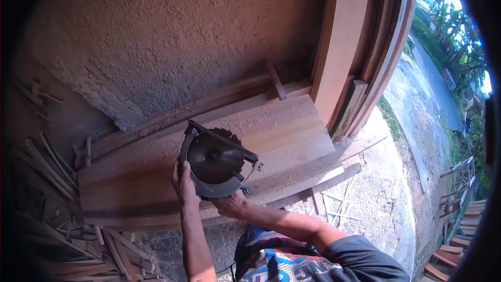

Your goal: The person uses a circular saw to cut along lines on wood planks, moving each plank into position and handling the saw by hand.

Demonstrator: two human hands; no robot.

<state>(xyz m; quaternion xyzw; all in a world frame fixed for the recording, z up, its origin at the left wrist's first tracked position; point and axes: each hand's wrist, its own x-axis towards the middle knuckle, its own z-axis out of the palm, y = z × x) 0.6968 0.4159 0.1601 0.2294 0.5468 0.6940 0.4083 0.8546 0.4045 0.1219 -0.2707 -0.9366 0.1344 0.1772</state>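
Both my hands hold a circular saw (207, 157) over a wide wooden board (292, 130). The saw is tilted so that its round dark blade faces up, with the teeth showing at the upper right. My left hand (186, 185) grips the saw's left side, thumb against the curved metal guard. Under the saw's near edge my right hand (231, 204) is closed on its body, and the saw hides most of those fingers. Sawdust covers much of the board, mainly along its far side.
Behind the board rises a rough plastered wall (172, 36). Tall planks (342, 42) lean upright at the far right. Wood offcuts (78, 245) lie heaped at the lower left. Thin sticks lie on the sunlit ground (376, 193) to the right, with a wooden rack (459, 188) farther out.
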